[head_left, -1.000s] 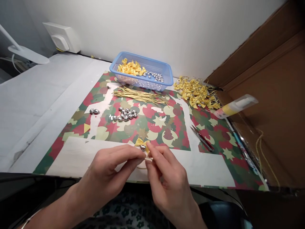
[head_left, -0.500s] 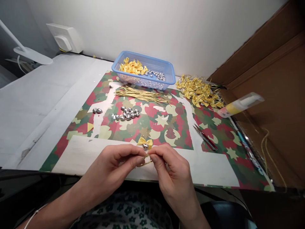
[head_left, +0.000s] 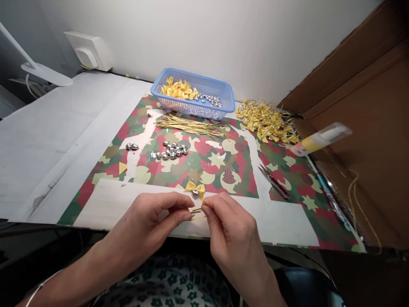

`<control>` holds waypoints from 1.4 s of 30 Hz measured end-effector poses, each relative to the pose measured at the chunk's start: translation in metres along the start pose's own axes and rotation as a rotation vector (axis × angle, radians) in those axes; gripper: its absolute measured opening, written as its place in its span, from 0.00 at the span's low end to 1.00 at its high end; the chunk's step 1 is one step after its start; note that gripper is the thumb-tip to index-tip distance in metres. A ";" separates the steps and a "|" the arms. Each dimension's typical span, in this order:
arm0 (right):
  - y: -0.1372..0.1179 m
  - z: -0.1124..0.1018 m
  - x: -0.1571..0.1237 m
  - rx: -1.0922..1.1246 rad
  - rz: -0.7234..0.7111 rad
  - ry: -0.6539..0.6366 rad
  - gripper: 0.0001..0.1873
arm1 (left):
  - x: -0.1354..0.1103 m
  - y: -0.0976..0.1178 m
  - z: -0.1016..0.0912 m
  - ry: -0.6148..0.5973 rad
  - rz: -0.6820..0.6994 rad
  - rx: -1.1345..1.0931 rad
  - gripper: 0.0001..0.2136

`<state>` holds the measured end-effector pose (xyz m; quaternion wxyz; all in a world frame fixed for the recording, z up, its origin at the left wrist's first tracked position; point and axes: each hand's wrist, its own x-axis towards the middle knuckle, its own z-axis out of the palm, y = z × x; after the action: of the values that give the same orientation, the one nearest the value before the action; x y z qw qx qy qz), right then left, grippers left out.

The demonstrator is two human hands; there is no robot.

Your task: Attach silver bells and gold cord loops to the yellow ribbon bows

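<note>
Yellow satin ribbon bow [head_left: 191, 186], one, with rounded, polished silver bead [head_left: 195, 194] at its centre. Orientation: long axis of the bow roughly left to right, loops spread to either side; bead on the side nearer the person; one ribbon tail angled down toward the right hand [head_left: 233, 226].

Appearance: loops smooth and glossy, the bead mirror-bright. Thin gold cord [head_left: 196, 210] below it, short strands running left to right, one lower strand slightly curved.

Position: bow just beyond the fingertips, midway between the hands, over a white paper strip [head_left: 271, 221] at the near edge of the worktop [head_left: 57, 128]; whether it rests on the paper cannot be told.

Fingers: those of the left hand [head_left: 153, 217] pinched together on the cord from the left; those of the right hand pinched on it from the right, close beside the ribbon tail.

Also on the worktop: loose silver beads [head_left: 173, 155]; bundle of straight gold cords [head_left: 188, 125]; light-blue perforated plastic basket [head_left: 188, 107]; heap of yellow bows [head_left: 265, 121] right of the basket.
</note>
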<state>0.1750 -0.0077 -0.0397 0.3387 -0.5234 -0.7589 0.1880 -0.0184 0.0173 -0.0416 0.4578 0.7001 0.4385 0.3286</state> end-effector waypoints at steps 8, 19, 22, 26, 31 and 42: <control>-0.003 0.001 -0.003 -0.004 -0.035 -0.009 0.13 | -0.002 -0.002 0.000 -0.031 0.086 0.053 0.07; -0.001 -0.002 -0.005 0.064 -0.039 -0.023 0.10 | -0.004 -0.002 -0.002 -0.004 0.183 0.146 0.08; -0.002 -0.002 -0.005 0.077 -0.032 -0.027 0.09 | -0.004 -0.001 -0.001 0.026 0.220 0.185 0.09; -0.004 0.001 -0.005 0.088 -0.025 -0.018 0.10 | -0.005 0.002 0.000 0.047 0.241 0.242 0.11; -0.003 0.003 -0.003 0.065 -0.049 0.014 0.11 | -0.007 0.004 0.000 0.048 0.239 0.274 0.12; 0.002 0.006 -0.005 0.056 -0.095 0.053 0.08 | -0.004 0.004 0.001 0.076 0.266 0.289 0.12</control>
<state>0.1731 -0.0115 -0.0467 0.3818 -0.4819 -0.7682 0.1787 -0.0177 0.0122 -0.0389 0.2881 0.7975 0.4018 0.3459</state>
